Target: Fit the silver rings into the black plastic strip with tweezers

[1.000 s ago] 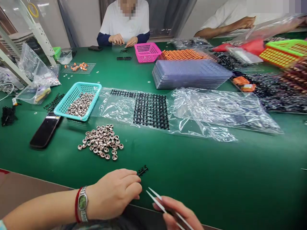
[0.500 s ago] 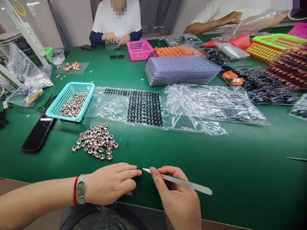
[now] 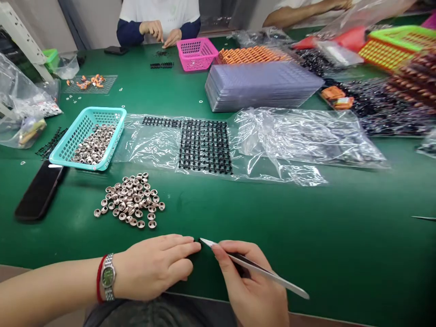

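Note:
My left hand [image 3: 160, 268] lies near the table's front edge, its fingertips on a small black part [image 3: 199, 240] that is mostly hidden under them. My right hand [image 3: 250, 277] is closed on metal tweezers [image 3: 272, 275], whose tips touch or nearly touch the black part. Beyond my left hand lies a loose pile of small silvery rings [image 3: 131, 200]. More rings fill a turquoise basket [image 3: 61, 156] at the left. Rows of black parts [image 3: 205, 147] rest on clear plastic film [image 3: 153, 147] in the middle.
A phone [image 3: 39, 190] lies at the left. Stacked clear trays [image 3: 259, 88], a pink basket [image 3: 196, 54] and a clear bag [image 3: 306, 136] stand farther back. Another tool's tip [image 3: 423, 218] shows at the right edge. Across the table is a person [image 3: 160, 22]; another person's arm [image 3: 293, 14] is at the back right.
The view has shifted, so the table items sit slightly higher in the picture. The tweezers' rear end points lower. Both hands stay at the small black part.

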A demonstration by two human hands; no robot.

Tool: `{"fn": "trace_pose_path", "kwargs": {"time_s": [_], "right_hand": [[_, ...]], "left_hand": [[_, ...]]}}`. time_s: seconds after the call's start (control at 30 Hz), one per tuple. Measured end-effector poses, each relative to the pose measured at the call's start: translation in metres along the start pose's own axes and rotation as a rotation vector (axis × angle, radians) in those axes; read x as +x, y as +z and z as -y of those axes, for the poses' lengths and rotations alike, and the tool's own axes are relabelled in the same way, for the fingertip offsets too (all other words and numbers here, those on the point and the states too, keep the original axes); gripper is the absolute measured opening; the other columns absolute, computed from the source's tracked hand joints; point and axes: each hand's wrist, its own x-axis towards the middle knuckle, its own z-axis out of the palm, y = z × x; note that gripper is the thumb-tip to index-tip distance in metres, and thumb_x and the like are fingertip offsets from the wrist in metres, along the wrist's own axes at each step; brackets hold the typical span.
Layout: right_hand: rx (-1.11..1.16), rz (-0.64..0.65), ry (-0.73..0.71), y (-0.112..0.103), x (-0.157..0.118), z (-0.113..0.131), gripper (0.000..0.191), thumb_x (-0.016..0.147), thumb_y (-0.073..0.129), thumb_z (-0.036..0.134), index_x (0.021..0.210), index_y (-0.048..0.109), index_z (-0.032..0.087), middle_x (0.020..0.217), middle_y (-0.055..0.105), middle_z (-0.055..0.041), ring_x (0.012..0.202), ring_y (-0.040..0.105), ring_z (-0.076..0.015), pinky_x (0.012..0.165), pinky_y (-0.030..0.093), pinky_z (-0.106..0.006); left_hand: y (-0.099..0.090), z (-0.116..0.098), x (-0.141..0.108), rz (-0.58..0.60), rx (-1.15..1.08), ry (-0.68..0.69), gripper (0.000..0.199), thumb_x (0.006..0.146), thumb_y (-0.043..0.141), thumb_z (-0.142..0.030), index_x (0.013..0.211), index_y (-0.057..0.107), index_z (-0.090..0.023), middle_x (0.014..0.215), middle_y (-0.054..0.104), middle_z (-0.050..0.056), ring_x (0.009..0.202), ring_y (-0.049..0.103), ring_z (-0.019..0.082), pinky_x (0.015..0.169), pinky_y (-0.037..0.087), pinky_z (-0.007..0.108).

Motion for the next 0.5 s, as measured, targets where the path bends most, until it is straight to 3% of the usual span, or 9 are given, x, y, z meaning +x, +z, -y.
{"fn": "trace_pose_path", "kwargs": {"time_s": [0.1,0.3,0.5], "right_hand": [[0.016,-0.041,-0.131,0.001,0.003,0.003,0.019,0.102,0.066,0.041,0.089,0.069,0.027,0.078,0.078,0.0006,0.065,0.076,-0.014,0.062,0.06,-0.02],[0.125,-0.01,-0.198,0.004,0.007,0.004,0.013,0.102,0.066,0.036,0.092,0.07,0.028,0.081,0.079,0.0018,0.069,0.077,-0.0125,0.066,0.061,-0.018],[0.338,-0.083,0.106,0.007,0.014,0.008,0.012,0.093,0.073,0.03,0.082,0.071,0.025,0.072,0.072,0.0023,0.058,0.068,-0.0112,0.056,0.055,-0.019]], "left_hand": [[0.0,0.0,-0.001,0.01,-0.025,-0.003,0.014,0.103,0.055,-0.012,0.103,0.069,-0.014,0.142,0.071,0.02,0.137,0.065,0.027,0.121,0.052,0.038],[0.0,0.0,-0.001,0.04,0.001,-0.02,0.016,0.104,0.055,-0.013,0.109,0.07,-0.012,0.144,0.07,0.02,0.139,0.064,0.028,0.121,0.052,0.04],[-0.018,0.012,-0.004,0.047,0.048,-0.047,0.022,0.108,0.048,-0.015,0.107,0.069,-0.017,0.145,0.071,0.013,0.136,0.067,0.027,0.116,0.057,0.045]]}}
